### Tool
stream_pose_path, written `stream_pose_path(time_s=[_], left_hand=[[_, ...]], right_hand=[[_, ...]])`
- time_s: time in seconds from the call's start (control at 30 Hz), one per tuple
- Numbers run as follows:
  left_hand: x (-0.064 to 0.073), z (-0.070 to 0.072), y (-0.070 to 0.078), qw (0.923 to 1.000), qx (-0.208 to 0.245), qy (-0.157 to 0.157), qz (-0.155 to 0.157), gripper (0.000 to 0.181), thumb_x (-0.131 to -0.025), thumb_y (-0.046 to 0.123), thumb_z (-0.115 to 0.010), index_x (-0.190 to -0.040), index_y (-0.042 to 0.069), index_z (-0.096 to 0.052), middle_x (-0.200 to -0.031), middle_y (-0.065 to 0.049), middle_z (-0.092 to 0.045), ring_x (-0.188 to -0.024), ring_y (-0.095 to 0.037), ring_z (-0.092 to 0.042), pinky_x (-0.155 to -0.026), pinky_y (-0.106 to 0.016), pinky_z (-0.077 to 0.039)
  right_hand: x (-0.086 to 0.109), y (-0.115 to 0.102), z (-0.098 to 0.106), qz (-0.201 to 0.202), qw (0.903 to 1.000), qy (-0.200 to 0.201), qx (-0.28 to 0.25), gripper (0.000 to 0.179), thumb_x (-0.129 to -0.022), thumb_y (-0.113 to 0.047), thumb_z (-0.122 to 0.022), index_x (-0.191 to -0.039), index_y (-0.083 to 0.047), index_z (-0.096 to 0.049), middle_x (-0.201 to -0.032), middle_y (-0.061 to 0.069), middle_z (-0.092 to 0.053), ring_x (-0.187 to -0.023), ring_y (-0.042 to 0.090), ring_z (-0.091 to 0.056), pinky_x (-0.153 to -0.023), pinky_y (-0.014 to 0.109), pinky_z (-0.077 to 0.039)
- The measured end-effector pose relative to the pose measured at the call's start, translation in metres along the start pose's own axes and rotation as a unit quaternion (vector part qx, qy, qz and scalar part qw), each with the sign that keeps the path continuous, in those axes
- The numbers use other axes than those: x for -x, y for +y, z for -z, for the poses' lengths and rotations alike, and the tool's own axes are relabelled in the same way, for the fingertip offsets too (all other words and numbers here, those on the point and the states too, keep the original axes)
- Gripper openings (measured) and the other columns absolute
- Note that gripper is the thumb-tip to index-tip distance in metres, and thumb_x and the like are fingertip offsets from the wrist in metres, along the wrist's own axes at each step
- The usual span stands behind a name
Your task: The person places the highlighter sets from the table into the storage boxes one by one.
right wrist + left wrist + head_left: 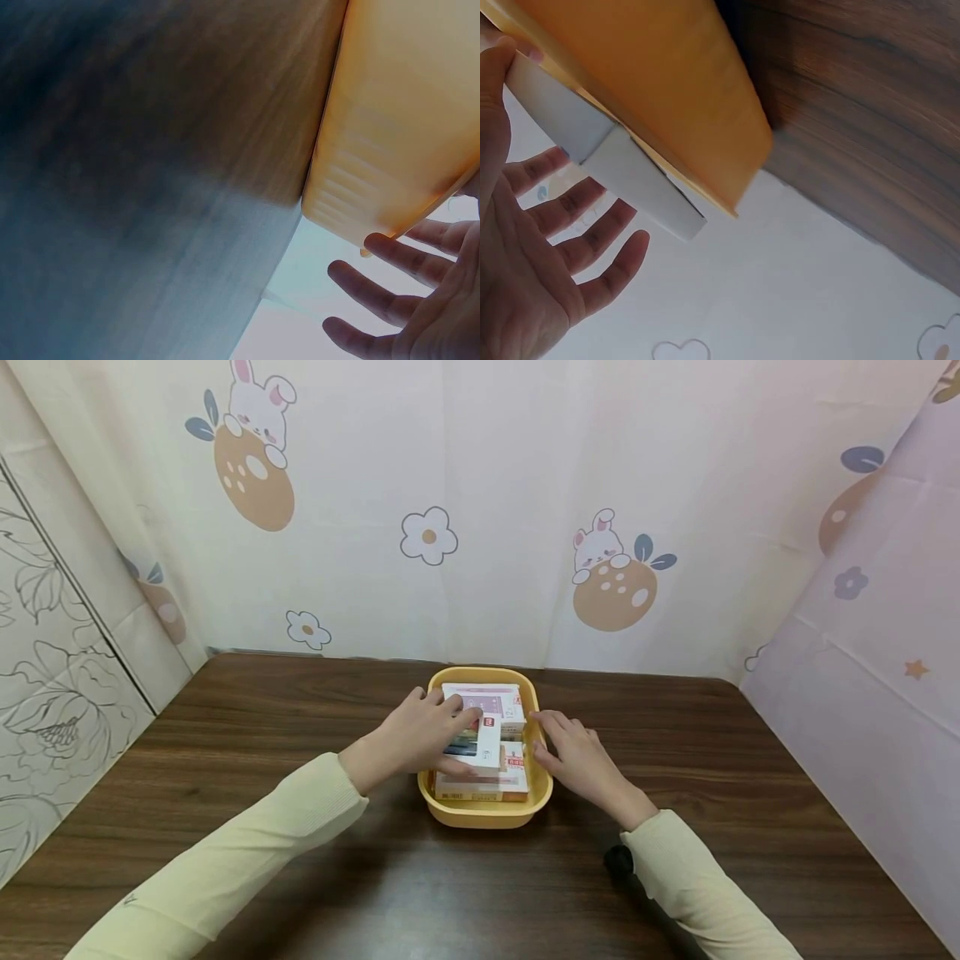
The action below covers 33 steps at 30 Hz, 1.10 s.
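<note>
A yellow plastic basket [480, 818] stands on the table with small cardboard boxes inside. My left hand [416, 735] reaches over its left side and holds a white box [489, 745] with a dark picture on top, thumb on the near side, index finger across the far side. That box lies over a white and orange box [513, 782]; behind it is a white and purple box [487, 700]. The left wrist view shows the white box [645, 184] by the rim, other fingers spread. At the right rim my right hand [588, 764] rests with loosely extended fingers.
The dark wooden table [337, 893] extends around the basket. A patterned curtain [510, 593] hangs along its back edge, with more fabric at both sides. A black object [618, 860] shows under the right cuff.
</note>
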<state>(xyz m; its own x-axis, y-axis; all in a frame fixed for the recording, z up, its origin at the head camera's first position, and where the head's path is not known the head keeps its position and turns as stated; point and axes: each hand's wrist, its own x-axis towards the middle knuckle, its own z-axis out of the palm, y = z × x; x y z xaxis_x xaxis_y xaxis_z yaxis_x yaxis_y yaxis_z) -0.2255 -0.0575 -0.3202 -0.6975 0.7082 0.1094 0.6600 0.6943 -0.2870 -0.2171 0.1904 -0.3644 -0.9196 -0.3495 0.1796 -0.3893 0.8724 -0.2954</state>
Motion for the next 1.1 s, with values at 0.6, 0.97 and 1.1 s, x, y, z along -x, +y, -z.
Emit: stream_pose_path(time_s=[0.6, 0.97, 1.1], left_hand=[[-0.018, 0.001, 0.023, 0.9997, 0.018, 0.014, -0.001, 0.078, -0.074, 0.077, -0.042, -0.132, 0.024, -0.046, -0.123, -0.005, -0.056, -0.106, -0.026, -0.054, -0.091, -0.046, -0.044], [-0.021, -0.013, 0.033, 0.9997, 0.002, 0.022, 0.008, 0.077, -0.074, 0.077, -0.042, -0.128, 0.022, -0.048, -0.113, -0.005, -0.058, -0.097, -0.024, -0.056, -0.082, -0.043, -0.047], [-0.021, -0.019, 0.035, 0.9999, 0.004, 0.006, 0.011, 0.078, -0.075, 0.078, -0.040, -0.130, 0.023, -0.046, -0.116, -0.006, -0.057, -0.100, -0.026, -0.055, -0.084, -0.045, -0.046]], right_hand=[[-0.001, 0.001, 0.000, 0.003, 1.0000, -0.006, -0.003, 0.047, -0.092, -0.030, -0.048, -0.135, -0.012, -0.041, -0.138, 0.010, -0.043, -0.117, 0.033, -0.045, -0.093, 0.055, -0.035], [-0.001, 0.000, 0.000, 0.010, 0.9999, 0.005, 0.006, 0.046, -0.093, -0.029, -0.046, -0.135, -0.010, -0.042, -0.136, 0.011, -0.045, -0.117, 0.035, -0.047, -0.091, 0.057, -0.036], [0.000, 0.001, 0.000, 0.011, 0.9999, 0.008, 0.007, 0.045, -0.093, -0.028, -0.047, -0.134, -0.010, -0.042, -0.135, 0.010, -0.045, -0.116, 0.035, -0.047, -0.090, 0.057, -0.036]])
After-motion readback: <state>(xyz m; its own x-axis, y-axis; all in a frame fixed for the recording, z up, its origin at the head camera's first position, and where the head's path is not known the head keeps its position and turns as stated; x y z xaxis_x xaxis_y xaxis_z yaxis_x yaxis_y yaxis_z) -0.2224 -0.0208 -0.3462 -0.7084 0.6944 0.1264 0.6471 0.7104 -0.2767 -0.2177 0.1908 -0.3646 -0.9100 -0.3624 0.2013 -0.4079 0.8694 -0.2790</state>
